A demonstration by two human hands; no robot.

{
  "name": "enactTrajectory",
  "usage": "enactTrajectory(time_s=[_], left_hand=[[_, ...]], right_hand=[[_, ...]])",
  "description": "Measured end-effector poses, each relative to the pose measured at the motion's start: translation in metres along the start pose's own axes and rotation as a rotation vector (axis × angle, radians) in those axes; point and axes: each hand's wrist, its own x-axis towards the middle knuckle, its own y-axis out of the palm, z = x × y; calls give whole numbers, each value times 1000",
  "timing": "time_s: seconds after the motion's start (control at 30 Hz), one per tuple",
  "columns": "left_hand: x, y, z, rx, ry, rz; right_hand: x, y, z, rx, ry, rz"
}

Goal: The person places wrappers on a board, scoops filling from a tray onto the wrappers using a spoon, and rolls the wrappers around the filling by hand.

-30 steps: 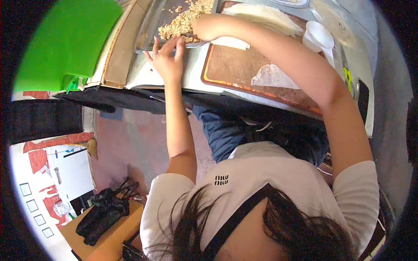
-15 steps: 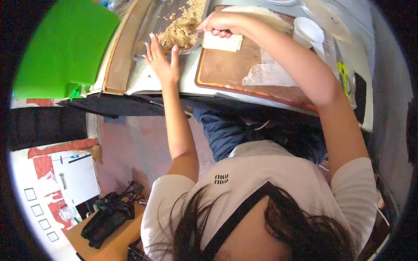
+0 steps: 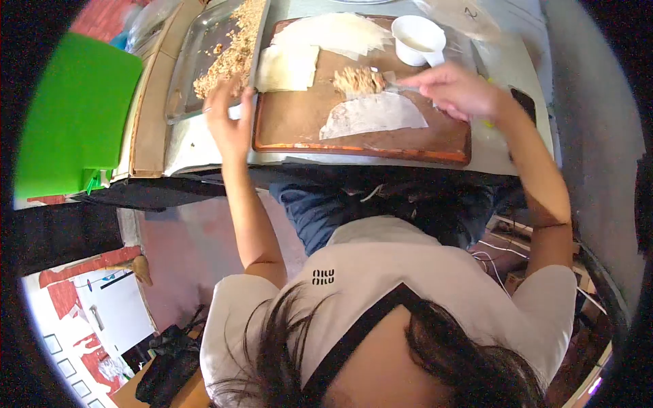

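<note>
My right hand is closed around the handle of a spoon heaped with crumbly light-brown filling. The loaded spoon is over a brown board, just above a thin, pale half-round wrapper sheet. My left hand rests at the near rim of a clear tray, fingers apart. More filling lies heaped along the tray's right side. Folded square wrapper sheets and a fan of rounded sheets lie on the board's far left part.
A white cup with a handle stands at the board's far right corner. A clear plastic bag lies behind it. A dark flat object lies at the table's right. On the left are a cardboard edge and a green panel.
My right hand has moved right from the tray to above the board, carrying a spoonful of filling. My left hand stays at the tray's near rim. The whole view has shifted.
</note>
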Motion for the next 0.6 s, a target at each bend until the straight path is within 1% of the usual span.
enactTrajectory(time_s=[0.03,0.07,0.1,0.13,0.17,0.2,0.23,0.27,0.3,0.33,0.4,0.43,0.53,0.6], left_hand=[[2,5,-41,-149,23,20],[-4,14,-65,-238,47,115],[-5,19,-97,-320,88,281],[-13,38,-105,-214,293,314],[-15,48,-126,-254,357,323],[-19,57,-134,-270,321,376],[-24,68,-135,-286,289,429],[-26,76,-135,-302,260,482],[-28,82,-135,-279,268,438],[-29,84,-134,-307,221,464],[-30,82,-137,-363,127,517],[-30,81,-139,-352,125,514],[-29,75,-147,-299,101,511],[-30,73,-150,-248,59,521]], right_hand=[[-2,6,-7,-76,-11,-15],[-2,12,-12,-154,-25,-26],[-1,16,-17,-232,-41,-38],[1,18,-23,-280,-88,-74],[3,20,-29,-329,-136,-110],[2,22,-27,-375,-185,-147],[-3,21,-15,-368,3,-108],[-3,20,-16,-425,-54,-131],[-4,19,-19,-480,-109,-156],[-6,18,-22,-534,-164,-183],[-6,16,-32,-588,-214,-193],[-7,15,-36,-615,-239,-197],[-15,9,-42,-611,-280,-206],[-20,8,-39,-607,-246,-199]])
